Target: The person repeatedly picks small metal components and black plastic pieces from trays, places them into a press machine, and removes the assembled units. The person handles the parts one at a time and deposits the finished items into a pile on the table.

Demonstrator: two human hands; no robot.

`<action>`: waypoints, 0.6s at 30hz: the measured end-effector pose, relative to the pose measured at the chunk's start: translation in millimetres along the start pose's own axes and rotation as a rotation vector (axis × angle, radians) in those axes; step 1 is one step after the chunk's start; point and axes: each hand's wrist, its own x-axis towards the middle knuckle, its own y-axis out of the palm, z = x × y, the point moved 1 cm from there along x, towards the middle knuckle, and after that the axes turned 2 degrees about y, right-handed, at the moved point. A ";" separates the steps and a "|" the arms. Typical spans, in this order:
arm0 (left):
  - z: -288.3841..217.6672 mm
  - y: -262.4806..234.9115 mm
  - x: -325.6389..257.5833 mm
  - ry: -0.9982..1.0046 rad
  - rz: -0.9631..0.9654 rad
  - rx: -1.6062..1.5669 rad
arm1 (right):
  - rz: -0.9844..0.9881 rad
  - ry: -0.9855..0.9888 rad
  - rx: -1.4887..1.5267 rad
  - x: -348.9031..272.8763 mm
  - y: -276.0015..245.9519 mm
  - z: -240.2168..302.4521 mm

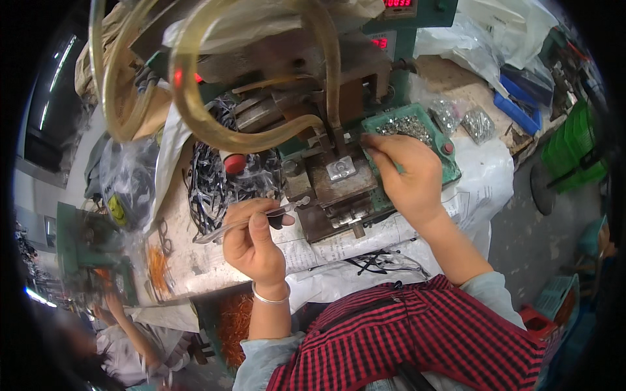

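Steel tweezers (251,221) are pinched in the person's left hand (254,241), thumb on top, their tips aimed at the metal fixture block (339,179) just beyond the knuckles. A silver bangle (270,298) circles that wrist. The right hand (407,179) lies curled at the near edge of a green tray (447,163) of small shiny metal parts (404,127), fingertips dipped among them; whether they hold a piece cannot be told. The fixture sits between both hands, a small bright plate (341,168) on its top. Beyond the left hand lie a red knob (235,163) and a tangle of dark wires (208,189). Yellowish tubing (195,104) loops above. Printed paper (339,247) covers the bench under both wrists.
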 end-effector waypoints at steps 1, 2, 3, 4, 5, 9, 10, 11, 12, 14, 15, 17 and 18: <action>-3.3 0.0 5.5 0.029 0.002 0.002 | 0.055 0.070 0.041 2.3 -3.0 1.1; -7.8 1.0 10.5 0.048 -0.005 -0.016 | 0.110 0.139 0.080 4.8 -6.8 3.0; -12.8 2.2 15.6 0.067 -0.011 -0.033 | 0.219 0.273 0.104 8.5 -12.2 6.7; -16.3 2.6 21.8 0.093 -0.012 -0.047 | 0.226 0.294 0.165 9.1 -13.3 6.9; -17.2 2.3 26.8 0.107 -0.008 -0.064 | 0.234 0.315 0.225 9.4 -14.4 6.9; -17.5 5.3 39.7 0.132 -0.043 -0.124 | 0.222 0.395 0.430 11.5 -6.3 8.8; -18.5 8.8 44.6 0.133 -0.047 -0.145 | 0.188 0.356 0.427 9.5 0.8 9.2; -21.2 14.0 45.0 0.117 -0.048 -0.163 | 0.129 0.233 0.347 4.8 11.0 9.8; -22.6 17.6 46.1 0.101 -0.049 -0.182 | 0.041 0.098 0.207 5.0 20.9 12.2; -19.0 15.8 42.3 0.122 -0.042 -0.125 | -0.101 0.030 0.068 -2.0 32.1 17.1; -20.9 16.7 39.8 0.132 -0.062 -0.109 | -0.120 -0.006 0.051 -4.1 34.0 18.5; -25.1 16.6 40.9 0.183 -0.068 -0.060 | -0.169 -0.085 0.019 -3.9 37.1 20.2; -27.9 17.7 41.3 0.191 -0.071 -0.067 | -0.171 -0.092 -0.015 -5.9 37.7 20.7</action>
